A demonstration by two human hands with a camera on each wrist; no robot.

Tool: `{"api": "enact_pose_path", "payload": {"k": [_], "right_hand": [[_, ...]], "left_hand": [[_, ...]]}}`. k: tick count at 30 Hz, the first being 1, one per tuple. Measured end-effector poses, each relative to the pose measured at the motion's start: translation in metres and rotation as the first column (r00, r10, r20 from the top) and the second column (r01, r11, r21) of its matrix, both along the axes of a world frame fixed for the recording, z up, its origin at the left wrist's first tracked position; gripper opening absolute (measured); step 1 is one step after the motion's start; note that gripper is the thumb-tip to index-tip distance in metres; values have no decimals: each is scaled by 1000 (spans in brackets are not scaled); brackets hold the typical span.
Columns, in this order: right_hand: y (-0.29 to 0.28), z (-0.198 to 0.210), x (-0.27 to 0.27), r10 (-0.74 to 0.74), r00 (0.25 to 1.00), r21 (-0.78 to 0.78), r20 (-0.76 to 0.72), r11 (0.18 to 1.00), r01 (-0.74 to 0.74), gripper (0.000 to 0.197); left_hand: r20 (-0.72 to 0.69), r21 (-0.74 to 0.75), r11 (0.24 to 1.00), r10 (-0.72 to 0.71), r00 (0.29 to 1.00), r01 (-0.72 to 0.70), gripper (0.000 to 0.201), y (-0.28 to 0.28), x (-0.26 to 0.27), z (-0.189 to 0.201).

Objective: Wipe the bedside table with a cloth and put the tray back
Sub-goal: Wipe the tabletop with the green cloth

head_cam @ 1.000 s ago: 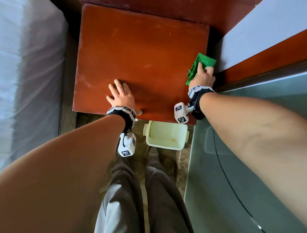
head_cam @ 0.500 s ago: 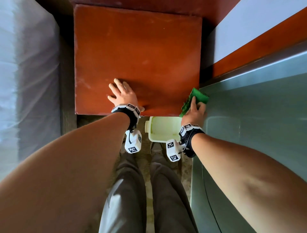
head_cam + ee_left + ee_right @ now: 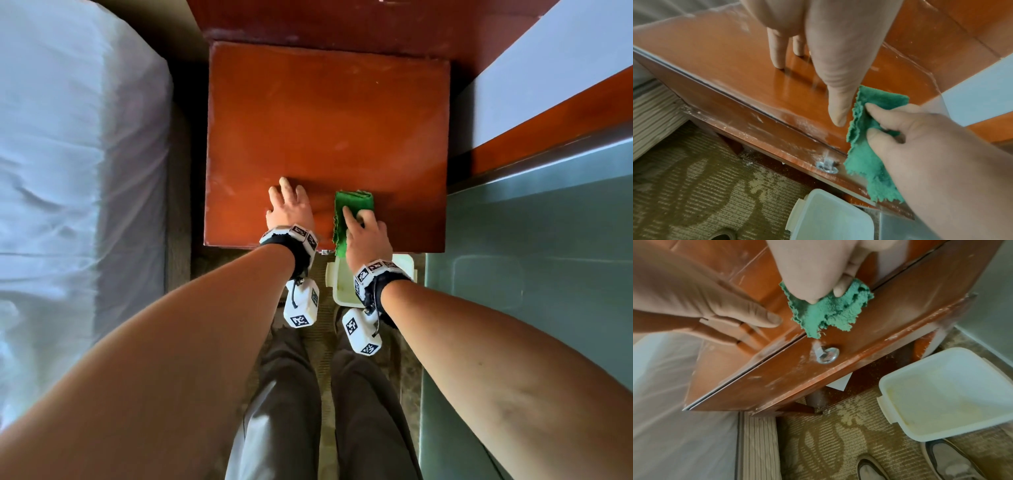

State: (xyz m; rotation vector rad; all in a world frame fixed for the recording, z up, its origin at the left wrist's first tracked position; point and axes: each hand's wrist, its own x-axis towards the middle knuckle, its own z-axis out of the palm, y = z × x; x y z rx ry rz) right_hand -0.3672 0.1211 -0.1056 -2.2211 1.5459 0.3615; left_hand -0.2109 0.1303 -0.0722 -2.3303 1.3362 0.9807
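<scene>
currently wiping bedside table [image 3: 325, 113] front edge: right hand [image 3: 368, 240] gripping cloth [image 3: 354, 202], left hand [image 3: 291, 209] flat, fingers spread; next, fetch tray [image 3: 941, 394] (on floor).

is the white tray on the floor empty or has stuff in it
Empty: the right wrist view shows the tray upright on the carpet, with only its bare, yellowish-stained bottom inside.

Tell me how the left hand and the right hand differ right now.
The left hand lies flat with straight fingers on the bedside table and holds nothing; the right hand presses the green cloth down with fingers curled on it. The left hand sits nearer the bed; the right hand is at the front edge, above the tray on the floor. Both rest on the tabletop, side by side.
</scene>
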Motion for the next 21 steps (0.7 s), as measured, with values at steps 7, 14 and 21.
{"api": "enact_pose_path", "payload": {"k": [7,14,21], "right_hand": [[7,1,62,288,955,39,70,956,-291,56],[21,15,140,567,809,-16,155,820,-572,47],[12,6,196,560,792,56,243,807,-588,31]], "left_hand": [[3,-145,966,218,976,-215,82,32,65,13],[-145,96,861,509,849,-500,120,73,127,-10],[-167,31,866,497,852,-499,94,82,141,-20]]}}
